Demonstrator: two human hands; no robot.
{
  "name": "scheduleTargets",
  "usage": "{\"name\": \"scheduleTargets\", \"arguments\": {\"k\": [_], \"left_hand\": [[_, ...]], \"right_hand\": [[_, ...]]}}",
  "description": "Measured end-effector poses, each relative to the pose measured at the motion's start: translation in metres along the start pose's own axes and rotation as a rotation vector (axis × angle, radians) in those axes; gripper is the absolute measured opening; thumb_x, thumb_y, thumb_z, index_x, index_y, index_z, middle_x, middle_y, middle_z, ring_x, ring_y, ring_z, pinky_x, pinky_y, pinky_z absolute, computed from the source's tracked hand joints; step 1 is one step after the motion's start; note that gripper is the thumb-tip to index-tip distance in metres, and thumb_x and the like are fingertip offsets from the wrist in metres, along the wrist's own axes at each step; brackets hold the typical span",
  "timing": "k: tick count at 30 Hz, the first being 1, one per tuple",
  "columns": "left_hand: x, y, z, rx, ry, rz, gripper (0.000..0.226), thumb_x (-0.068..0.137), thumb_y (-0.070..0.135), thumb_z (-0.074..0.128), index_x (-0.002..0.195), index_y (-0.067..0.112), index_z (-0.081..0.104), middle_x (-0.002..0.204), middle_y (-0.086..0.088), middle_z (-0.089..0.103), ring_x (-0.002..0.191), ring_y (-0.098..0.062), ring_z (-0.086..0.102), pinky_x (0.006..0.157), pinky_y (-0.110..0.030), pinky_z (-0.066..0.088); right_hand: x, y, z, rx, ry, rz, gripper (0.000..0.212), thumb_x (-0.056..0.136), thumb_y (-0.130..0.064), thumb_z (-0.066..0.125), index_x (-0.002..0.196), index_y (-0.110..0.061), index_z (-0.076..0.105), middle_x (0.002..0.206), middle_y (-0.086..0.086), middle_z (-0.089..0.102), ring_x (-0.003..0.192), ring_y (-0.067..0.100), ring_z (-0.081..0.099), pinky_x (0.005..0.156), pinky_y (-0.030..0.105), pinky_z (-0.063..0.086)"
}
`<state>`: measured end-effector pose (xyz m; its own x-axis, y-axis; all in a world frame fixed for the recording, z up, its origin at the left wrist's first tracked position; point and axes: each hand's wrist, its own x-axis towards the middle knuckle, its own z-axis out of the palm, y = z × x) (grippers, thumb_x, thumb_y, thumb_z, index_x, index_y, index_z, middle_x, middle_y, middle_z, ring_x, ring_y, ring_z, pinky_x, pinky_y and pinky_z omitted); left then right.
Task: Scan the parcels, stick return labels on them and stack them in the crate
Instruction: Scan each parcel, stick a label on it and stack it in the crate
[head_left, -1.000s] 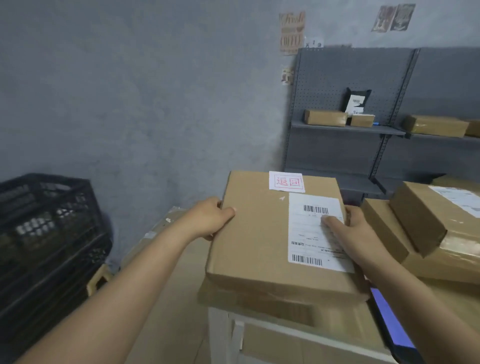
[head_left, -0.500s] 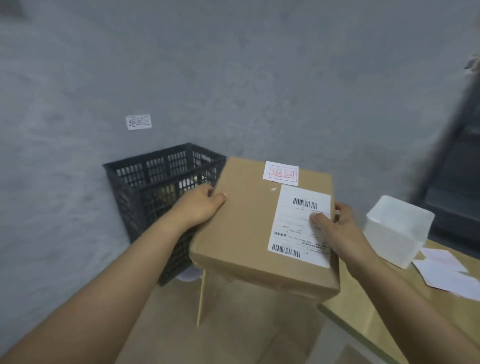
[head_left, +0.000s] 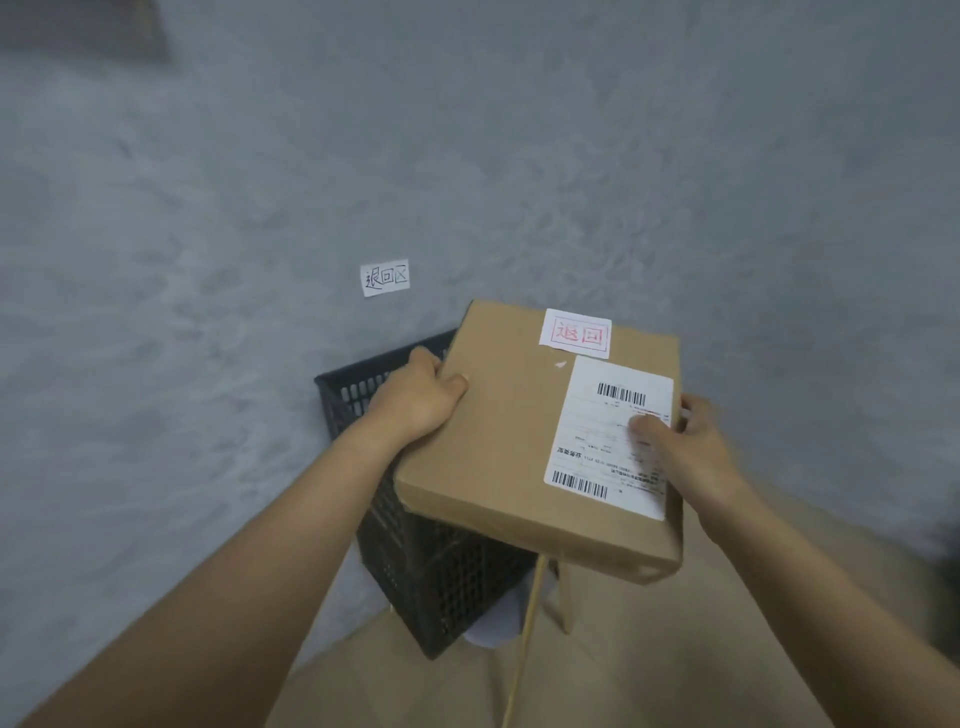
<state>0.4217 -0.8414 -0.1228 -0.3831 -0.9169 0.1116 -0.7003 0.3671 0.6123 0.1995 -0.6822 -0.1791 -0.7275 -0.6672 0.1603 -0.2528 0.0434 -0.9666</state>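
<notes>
I hold a flat brown cardboard parcel (head_left: 498, 441) in the air with both hands. My left hand (head_left: 415, 400) grips its left edge, thumb on top. My right hand (head_left: 685, 441) grips the right edge, thumb pressed on the white shipping label (head_left: 597, 441) with barcodes. A small white return label (head_left: 575, 333) with red characters is stuck near the parcel's far edge. The black plastic crate (head_left: 431, 571) stands on the floor against the wall, directly below and behind the parcel; its inside is hidden by the parcel.
A grey wall (head_left: 467, 156) fills the background, with a small white paper sign (head_left: 385, 277) stuck above the crate. A thin wooden leg (head_left: 524, 639) stands on the tan floor by the crate's right side. A dark blur sits at the right edge.
I have turned left, away from the table. The parcel, still held in both hands, now hangs over the crate, which sits nearer the middle of the view.
</notes>
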Motion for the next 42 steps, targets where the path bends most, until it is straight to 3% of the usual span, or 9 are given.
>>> {"name": "scheduleTargets", "arguments": {"k": [6, 13, 19, 24, 28, 35, 37, 40, 42], "left_hand": [[0.097, -0.022, -0.015, -0.061, 0.091, -0.016, 0.036, 0.091, 0.04, 0.053, 0.116, 0.015, 0.047, 0.116, -0.004, 0.057, 0.103, -0.027, 0.055, 0.085, -0.036, 0.045], [0.225, -0.035, -0.04, -0.039, 0.2, 0.015, 0.034, 0.091, 0.031, 0.054, 0.122, 0.016, 0.055, 0.122, -0.007, 0.06, 0.096, -0.023, 0.054, 0.076, -0.027, 0.037], [0.314, -0.064, -0.041, -0.021, 0.159, -0.01, 0.052, 0.09, 0.033, 0.055, 0.139, 0.02, 0.042, 0.133, -0.004, 0.054, 0.118, -0.024, 0.052, 0.081, -0.025, 0.034], [0.373, -0.1, -0.005, -0.045, 0.018, -0.037, 0.05, 0.09, 0.032, 0.055, 0.137, 0.02, 0.042, 0.134, -0.004, 0.053, 0.116, -0.023, 0.052, 0.08, -0.024, 0.034], [0.413, -0.127, 0.04, -0.03, -0.144, -0.029, 0.042, 0.09, 0.031, 0.056, 0.129, 0.019, 0.046, 0.13, -0.007, 0.056, 0.101, -0.022, 0.054, 0.072, -0.025, 0.037], [0.462, -0.173, 0.119, 0.037, -0.531, -0.01, 0.062, 0.093, 0.028, 0.049, 0.146, 0.013, 0.022, 0.121, -0.004, 0.052, 0.099, -0.018, 0.054, 0.079, -0.031, 0.047], [0.472, -0.182, 0.134, 0.083, -0.608, -0.015, 0.069, 0.093, 0.031, 0.049, 0.151, 0.014, 0.017, 0.136, -0.009, 0.047, 0.116, -0.026, 0.051, 0.096, -0.04, 0.046], [0.485, -0.19, 0.157, 0.104, -0.7, 0.019, 0.069, 0.09, 0.03, 0.053, 0.15, 0.017, 0.022, 0.139, -0.008, 0.046, 0.122, -0.026, 0.048, 0.103, -0.043, 0.042], [0.49, -0.194, 0.172, 0.087, -0.752, 0.057, 0.072, 0.087, 0.028, 0.06, 0.149, 0.019, 0.025, 0.135, -0.006, 0.049, 0.119, -0.023, 0.05, 0.102, -0.041, 0.043]], "right_hand": [[0.084, -0.009, 0.075, -0.014, -0.023, 0.012, 0.069, 0.083, -0.028, 0.065, 0.141, -0.022, 0.028, 0.094, -0.01, 0.058, 0.097, 0.023, 0.062, 0.087, 0.043, 0.05], [0.197, 0.005, 0.167, 0.114, -0.111, 0.06, 0.055, 0.084, -0.03, 0.064, 0.129, -0.028, 0.034, 0.097, -0.015, 0.057, 0.087, 0.008, 0.061, 0.065, 0.03, 0.048], [0.266, 0.021, 0.232, 0.102, -0.151, 0.154, 0.051, 0.087, -0.03, 0.063, 0.128, -0.027, 0.033, 0.088, -0.02, 0.052, 0.08, 0.004, 0.058, 0.056, 0.026, 0.045], [0.297, 0.052, 0.265, 0.032, -0.163, 0.292, 0.06, 0.087, -0.027, 0.065, 0.135, -0.02, 0.031, 0.093, -0.011, 0.053, 0.081, 0.009, 0.056, 0.069, 0.033, 0.048], [0.312, 0.082, 0.285, -0.067, -0.127, 0.427, 0.035, 0.087, -0.019, 0.066, 0.111, -0.019, 0.042, 0.105, -0.004, 0.054, 0.089, 0.017, 0.059, 0.075, 0.034, 0.051], [0.332, 0.124, 0.313, -0.306, -0.126, 0.676, 0.044, 0.086, -0.033, 0.063, 0.122, -0.012, 0.05, 0.132, 0.015, 0.051, 0.116, 0.033, 0.052, 0.097, 0.048, 0.048], [0.337, 0.132, 0.321, -0.34, -0.124, 0.757, 0.052, 0.086, -0.036, 0.062, 0.13, -0.013, 0.047, 0.134, 0.015, 0.046, 0.112, 0.033, 0.054, 0.093, 0.045, 0.05], [0.34, 0.142, 0.328, -0.311, -0.097, 0.826, 0.035, 0.09, -0.029, 0.06, 0.12, -0.01, 0.053, 0.108, 0.012, 0.06, 0.09, 0.027, 0.061, 0.069, 0.035, 0.053], [0.34, 0.151, 0.332, -0.318, -0.08, 0.845, 0.025, 0.091, -0.024, 0.059, 0.112, -0.011, 0.056, 0.108, 0.013, 0.063, 0.097, 0.03, 0.062, 0.078, 0.04, 0.053]]}}
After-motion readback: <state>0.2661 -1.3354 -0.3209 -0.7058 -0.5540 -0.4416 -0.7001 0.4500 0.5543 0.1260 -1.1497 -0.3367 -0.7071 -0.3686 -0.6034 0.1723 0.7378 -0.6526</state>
